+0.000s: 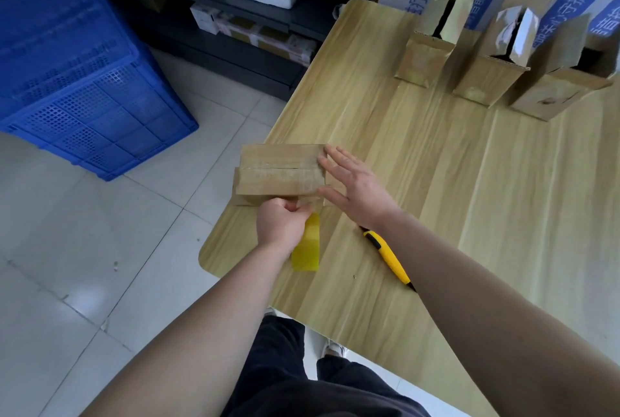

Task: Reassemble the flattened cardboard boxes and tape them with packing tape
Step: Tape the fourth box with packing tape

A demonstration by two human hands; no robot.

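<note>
Right of the cardboard box (281, 171) the bench (469, 215) lies open, up to a row of open boxes (486, 84) well beyond it. Its near side is blocked by the left hand (280, 222) gripping the yellow tape roll (306, 248), its right end by the flat right hand (355, 188), with a yellow knife (385, 255) near. Left of it is open air, a blue crate (84, 81) well off.

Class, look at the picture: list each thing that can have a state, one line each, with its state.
near box: flaps folded shut, centre seam showing, lying on the table.
right hand: rests flat on the near box's right end.
left hand: curled, holds the tape roll at the box's near edge.
utility knife: lying on the table; blade state unclear.
three far boxes: upright, top flaps open.
</note>
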